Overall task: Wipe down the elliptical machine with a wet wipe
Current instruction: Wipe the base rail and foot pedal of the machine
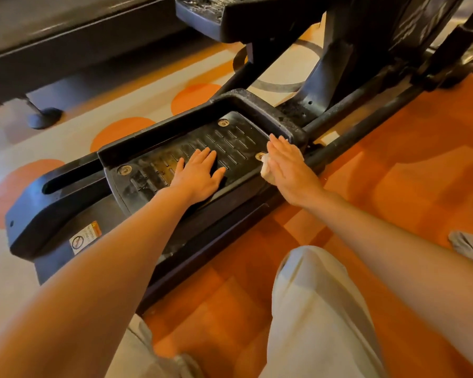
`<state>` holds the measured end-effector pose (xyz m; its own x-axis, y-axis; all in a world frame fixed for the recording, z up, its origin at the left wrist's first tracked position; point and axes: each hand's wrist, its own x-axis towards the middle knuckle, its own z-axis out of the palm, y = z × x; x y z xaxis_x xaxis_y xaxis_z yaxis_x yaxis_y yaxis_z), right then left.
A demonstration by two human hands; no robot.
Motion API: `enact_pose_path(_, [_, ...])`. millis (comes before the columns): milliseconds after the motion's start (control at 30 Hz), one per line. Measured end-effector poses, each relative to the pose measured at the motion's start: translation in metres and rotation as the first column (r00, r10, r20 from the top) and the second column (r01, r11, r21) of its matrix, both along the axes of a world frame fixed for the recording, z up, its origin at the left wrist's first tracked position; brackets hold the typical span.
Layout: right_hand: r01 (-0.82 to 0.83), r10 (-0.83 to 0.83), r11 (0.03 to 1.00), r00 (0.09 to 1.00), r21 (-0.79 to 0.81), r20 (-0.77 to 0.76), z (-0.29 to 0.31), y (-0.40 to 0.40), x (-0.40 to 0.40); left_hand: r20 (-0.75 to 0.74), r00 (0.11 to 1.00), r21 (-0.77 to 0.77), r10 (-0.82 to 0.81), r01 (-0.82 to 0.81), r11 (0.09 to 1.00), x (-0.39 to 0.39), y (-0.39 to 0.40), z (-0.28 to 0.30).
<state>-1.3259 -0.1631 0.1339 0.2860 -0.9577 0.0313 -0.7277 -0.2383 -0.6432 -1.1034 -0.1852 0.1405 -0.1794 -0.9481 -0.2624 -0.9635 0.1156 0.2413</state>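
Note:
The black elliptical machine's near foot pedal (230, 137) lies in the middle of the view, ribbed and dusty, with a raised rim. My left hand (200, 173) rests flat on the pedal's tread, fingers straight and spread. My right hand (290, 165) presses a white wet wipe (266, 167) against the pedal's right side edge with straight fingers. Most of the wipe is hidden under the palm. A second pedal (202, 9) sits higher at the top of the view.
The machine's black rails (352, 132) run right of the pedal toward the upright frame (366, 50). Another black machine (66, 36) with a round foot (44, 118) stands at upper left. My knees are at the bottom. A grey crumpled cloth (470, 246) lies on the orange floor at right.

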Motion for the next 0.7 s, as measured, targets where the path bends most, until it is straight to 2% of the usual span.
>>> enact_pose_path(100, [0.13, -0.13, 0.991, 0.975, -0.01, -0.178, -0.002, -0.042, -0.017, 0.017, 0.999, 0.009, 0.041, -0.041, 0.999, -0.001, 0.0, -0.001])
enact_pose_path(167, [0.12, -0.109, 0.992, 0.96, 0.028, -0.257, 0.001, -0.063, -0.024, 0.045, 0.999, 0.04, 0.032, -0.033, 0.999, -0.001, 0.001, -0.001])
enact_pose_path(267, [0.072, -0.062, 0.997, 0.975, 0.039, -0.215, 0.006, -0.065, -0.028, 0.044, 0.999, 0.082, 0.016, -0.02, 0.996, -0.001, 0.005, -0.003])
enact_pose_path(400, [0.203, -0.243, 0.955, 0.953, -0.216, -0.18, 0.007, -0.04, -0.034, 0.051, 0.999, 0.09, 0.013, -0.017, 0.996, 0.001, 0.007, -0.006])
enact_pose_path(433, [0.205, -0.252, 0.949, 0.95, -0.24, -0.184, 0.008, -0.036, -0.034, 0.06, 0.998, 0.094, 0.01, -0.015, 0.996, 0.001, 0.006, -0.006])
enact_pose_path(600, [0.096, -0.117, 0.988, 0.975, -0.118, -0.186, -0.005, -0.025, -0.029, 0.068, 0.997, 0.125, -0.023, 0.014, 0.992, -0.001, 0.007, -0.006])
enact_pose_path(700, [0.035, -0.042, 0.999, 0.976, -0.035, -0.215, 0.0, -0.046, -0.036, 0.073, 0.997, 0.137, -0.038, 0.027, 0.99, 0.0, 0.006, -0.007])
